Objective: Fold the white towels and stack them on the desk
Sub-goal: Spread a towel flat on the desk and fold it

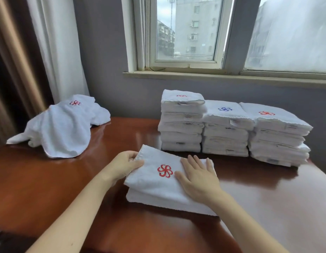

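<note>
Pinches the left hem of the folded towel [153, 187] with the left hand [127, 164]; presses the right hand [196, 177] flat, fingers straight, beside a red stitched pinwheel [165, 171]. Lies thick and fluffy on the glossy brown surface [67, 189]. Behind, three stacks [225, 136] with red and blue emblems, tags unreadable; far left, a loose heap [67, 125].

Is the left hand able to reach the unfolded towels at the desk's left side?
Probably yes: only bare desk lies between the left hand and the unfolded towels, but the hand grips the edge of the folded towel and must release it first.
</note>
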The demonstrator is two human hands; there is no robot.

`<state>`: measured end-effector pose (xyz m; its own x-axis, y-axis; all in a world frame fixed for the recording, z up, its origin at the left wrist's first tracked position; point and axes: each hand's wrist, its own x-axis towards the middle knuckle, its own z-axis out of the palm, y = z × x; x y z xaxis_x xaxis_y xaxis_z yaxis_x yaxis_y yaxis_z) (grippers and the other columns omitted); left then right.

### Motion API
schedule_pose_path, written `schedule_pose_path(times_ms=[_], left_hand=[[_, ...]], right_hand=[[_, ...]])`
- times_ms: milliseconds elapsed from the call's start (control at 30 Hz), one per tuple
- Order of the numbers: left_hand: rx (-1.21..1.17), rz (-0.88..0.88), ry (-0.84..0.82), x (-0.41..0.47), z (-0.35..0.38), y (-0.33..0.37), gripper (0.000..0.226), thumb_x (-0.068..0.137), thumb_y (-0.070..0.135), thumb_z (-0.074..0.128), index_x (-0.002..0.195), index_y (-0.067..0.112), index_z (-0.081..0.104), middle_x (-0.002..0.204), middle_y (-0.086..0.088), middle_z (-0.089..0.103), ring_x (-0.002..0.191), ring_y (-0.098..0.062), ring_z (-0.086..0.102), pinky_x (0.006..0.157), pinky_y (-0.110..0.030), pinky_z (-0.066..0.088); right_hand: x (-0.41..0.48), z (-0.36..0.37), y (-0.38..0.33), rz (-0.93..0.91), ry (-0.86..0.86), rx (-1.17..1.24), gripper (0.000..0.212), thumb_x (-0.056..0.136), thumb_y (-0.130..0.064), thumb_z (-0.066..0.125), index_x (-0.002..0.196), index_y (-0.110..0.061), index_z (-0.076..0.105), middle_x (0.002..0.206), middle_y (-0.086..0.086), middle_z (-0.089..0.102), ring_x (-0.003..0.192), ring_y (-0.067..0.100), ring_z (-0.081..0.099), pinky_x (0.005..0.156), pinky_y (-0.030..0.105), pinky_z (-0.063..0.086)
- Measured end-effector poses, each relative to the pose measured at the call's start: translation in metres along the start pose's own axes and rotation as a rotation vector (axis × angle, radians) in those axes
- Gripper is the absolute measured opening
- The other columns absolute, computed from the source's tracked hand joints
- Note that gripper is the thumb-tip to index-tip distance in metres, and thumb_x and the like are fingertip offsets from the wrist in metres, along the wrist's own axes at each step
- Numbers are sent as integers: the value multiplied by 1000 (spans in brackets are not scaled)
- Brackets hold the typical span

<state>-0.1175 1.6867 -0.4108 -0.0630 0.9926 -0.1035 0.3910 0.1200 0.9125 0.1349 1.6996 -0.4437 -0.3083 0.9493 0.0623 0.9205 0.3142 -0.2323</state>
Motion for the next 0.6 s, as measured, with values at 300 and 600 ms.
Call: schedule_pose_path(times_ms=[300,600], left_hand=[[451,530,189,5,39,19,47,94,15,50,134,40,53,131,21,53,119,3,46,93,-18,40],[980,375,-51,33,75,-4,51,103,47,17,152,38,28,158,10,32,148,-12,19,123,-43,2]], right_hand=[[2,8,1,-5,56,-49,65,98,-61,17,155,-28,18,164,-1,13,151,14,0,117,41,-15],[-6,10,17,49,79,52,73,93,-66,19,156,-28,18,165,-3,7,151,11,-6,120,38,-10]])
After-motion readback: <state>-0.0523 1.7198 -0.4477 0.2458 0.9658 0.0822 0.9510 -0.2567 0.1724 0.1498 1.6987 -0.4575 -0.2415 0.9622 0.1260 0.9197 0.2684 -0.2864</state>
